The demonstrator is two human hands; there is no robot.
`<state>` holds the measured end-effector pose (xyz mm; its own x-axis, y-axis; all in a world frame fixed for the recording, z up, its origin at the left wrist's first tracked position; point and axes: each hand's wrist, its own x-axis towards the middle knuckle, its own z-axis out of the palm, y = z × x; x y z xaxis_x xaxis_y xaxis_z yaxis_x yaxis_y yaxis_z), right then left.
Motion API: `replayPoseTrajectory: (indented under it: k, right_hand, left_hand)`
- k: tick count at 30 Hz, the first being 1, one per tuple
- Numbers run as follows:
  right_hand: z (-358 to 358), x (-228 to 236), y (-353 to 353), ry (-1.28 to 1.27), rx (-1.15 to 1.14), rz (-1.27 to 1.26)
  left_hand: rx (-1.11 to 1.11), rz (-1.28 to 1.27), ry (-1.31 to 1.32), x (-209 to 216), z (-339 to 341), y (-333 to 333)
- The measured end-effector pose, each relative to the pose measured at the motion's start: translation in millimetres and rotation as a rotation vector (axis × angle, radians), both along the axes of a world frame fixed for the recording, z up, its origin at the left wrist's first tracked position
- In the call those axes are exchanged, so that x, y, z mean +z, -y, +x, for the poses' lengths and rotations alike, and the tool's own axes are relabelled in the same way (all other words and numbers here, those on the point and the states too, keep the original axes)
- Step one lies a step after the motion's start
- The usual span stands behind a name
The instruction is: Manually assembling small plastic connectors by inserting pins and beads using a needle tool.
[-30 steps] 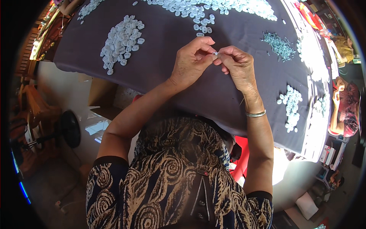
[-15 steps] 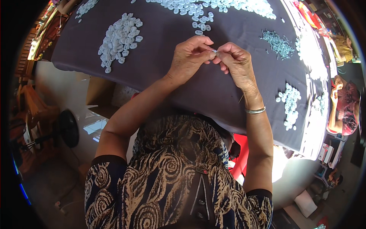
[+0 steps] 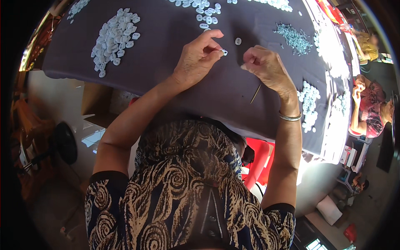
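My left hand (image 3: pixel 197 58) pinches a small white plastic piece (image 3: pixel 224 52) between thumb and forefinger, above the dark cloth. To its right, my right hand (image 3: pixel 268 70) has its fingers curled together, and whatever may be in them is hidden. One loose white oval piece (image 3: pixel 238 41) lies on the cloth between the hands, with slots in its face. Just below my right hand, a thin brown stick (image 3: pixel 256 93) rests on the cloth. White oval pieces (image 3: pixel 205 18) lie scattered beyond my left hand.
A heap of white oval pieces (image 3: pixel 112 41) is on the left, and another white pile (image 3: pixel 308 106) on the right. Small greenish-grey pins (image 3: pixel 293 38) form a heap at the far right. Another person (image 3: pixel 368 106) sits beyond the table's right edge. A black fan (image 3: pixel 65 143) stands lower left.
My hands have come apart, the right one moving rightward. The small white piece stays in my left fingers. A single oval piece now shows on the cloth between them. The whole view has shifted slightly.
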<state>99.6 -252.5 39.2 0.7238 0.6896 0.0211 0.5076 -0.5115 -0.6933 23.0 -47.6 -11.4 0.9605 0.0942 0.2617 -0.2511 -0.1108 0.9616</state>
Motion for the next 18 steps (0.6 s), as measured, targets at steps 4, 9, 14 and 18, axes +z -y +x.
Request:
replayPoseTrajectory:
  k: [4,9,14,18]
  right_hand:
    - [-3,8,-7,-0.009,-0.023,-0.158]
    - [3,-2,-17,-0.137,-0.041,0.105]
    - [1,-1,-33,-0.345,-0.081,0.411]
    - [-2,-6,-39,-0.396,-0.114,0.471]
  left_hand:
    - [0.023,0.063,0.066,-3,0,3]
    - [0.031,0.047,0.077,-6,1,4]
    - [0.023,0.041,0.03,-1,-2,4]
    - [0.003,0.041,-0.005,1,-4,3]
